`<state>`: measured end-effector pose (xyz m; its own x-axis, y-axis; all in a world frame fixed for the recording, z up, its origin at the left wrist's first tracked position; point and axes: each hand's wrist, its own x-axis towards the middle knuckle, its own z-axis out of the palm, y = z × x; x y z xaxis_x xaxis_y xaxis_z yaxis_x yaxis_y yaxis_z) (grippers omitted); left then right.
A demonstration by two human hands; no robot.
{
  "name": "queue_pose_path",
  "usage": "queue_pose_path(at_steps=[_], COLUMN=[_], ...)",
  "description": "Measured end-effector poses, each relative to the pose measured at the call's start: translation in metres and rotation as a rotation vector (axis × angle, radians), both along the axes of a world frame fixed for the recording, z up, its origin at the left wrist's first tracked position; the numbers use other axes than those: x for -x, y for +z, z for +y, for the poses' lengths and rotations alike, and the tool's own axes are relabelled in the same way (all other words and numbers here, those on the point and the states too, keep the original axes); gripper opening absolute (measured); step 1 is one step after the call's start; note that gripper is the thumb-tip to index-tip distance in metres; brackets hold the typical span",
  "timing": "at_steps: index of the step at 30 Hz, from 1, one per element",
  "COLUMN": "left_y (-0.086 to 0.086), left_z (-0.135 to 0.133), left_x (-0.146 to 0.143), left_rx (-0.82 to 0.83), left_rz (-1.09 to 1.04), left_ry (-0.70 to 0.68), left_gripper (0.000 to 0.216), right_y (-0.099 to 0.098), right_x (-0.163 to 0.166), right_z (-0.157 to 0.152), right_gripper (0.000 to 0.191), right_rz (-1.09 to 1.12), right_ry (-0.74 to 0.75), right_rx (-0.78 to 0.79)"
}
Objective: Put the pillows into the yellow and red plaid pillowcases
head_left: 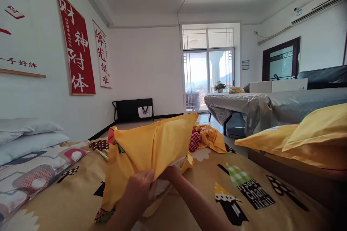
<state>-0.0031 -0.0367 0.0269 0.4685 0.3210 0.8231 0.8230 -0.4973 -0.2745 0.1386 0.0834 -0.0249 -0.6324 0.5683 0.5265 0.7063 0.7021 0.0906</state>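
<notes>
A yellow pillowcase (154,140) with red and green print at its corners is held up over the bed, its opening facing me. White pillow (162,187) fabric shows inside that opening. My left hand (141,187) is closed on the pillowcase's near edge, thumb on top. Just to its right, my right hand (171,173) reaches into the opening, and the cloth hides its fingers. Beneath both hands lies a tan patterned bedsheet (200,184).
White pillows (29,140) and a patterned pillow (46,173) lie at left. Crumpled yellow cloth (210,137) is on the bed's far side. Yellow pillows (314,130) are stacked on a box at right. Behind stands a plastic-covered table (241,103).
</notes>
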Motion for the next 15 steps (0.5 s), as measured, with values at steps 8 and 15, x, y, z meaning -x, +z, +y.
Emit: queue_pose_path(at_steps=[8, 15], left_y=[-0.043, -0.068], left_z=[0.018, -0.013], left_x=[0.094, 0.119], left_rx=[-0.105, -0.17], left_rz=[0.107, 0.026], left_ry=[0.321, 0.317], left_gripper=[0.022, 0.021], right_y=[-0.025, -0.023], right_x=[-0.069, -0.111], right_z=[-0.027, 0.009], right_gripper=[0.021, 0.023], right_rz=[0.024, 0.202], right_ry=[-0.023, -0.674], right_rx=[-0.27, -0.098])
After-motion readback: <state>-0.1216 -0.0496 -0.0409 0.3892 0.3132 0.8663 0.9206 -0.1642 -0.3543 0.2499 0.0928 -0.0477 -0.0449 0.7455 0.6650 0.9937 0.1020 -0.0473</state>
